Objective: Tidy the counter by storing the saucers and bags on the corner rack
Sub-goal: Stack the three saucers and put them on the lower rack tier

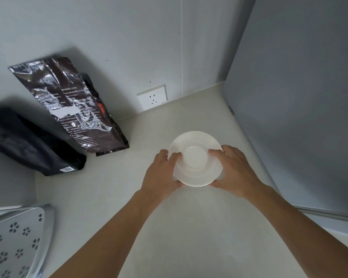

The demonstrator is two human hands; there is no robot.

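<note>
A white saucer [196, 157] is in the middle of the pale counter [129, 197], gripped from both sides. My left hand [162, 173] clasps its left rim and my right hand [232, 171] clasps its right rim. I cannot tell whether it is one saucer or a stack, or whether it rests on the counter. A tall shiny brown foil bag [72, 105] leans against the back wall at the left. A black bag [26, 143] lies tilted further left. The silver corner rack [14, 239], with a perforated flower-pattern shelf, sits at the bottom left.
A white wall socket [152, 97] is set low in the back wall behind the saucer. A tall grey panel [299, 117] bounds the counter on the right. A second dark bag peeks out behind the brown one.
</note>
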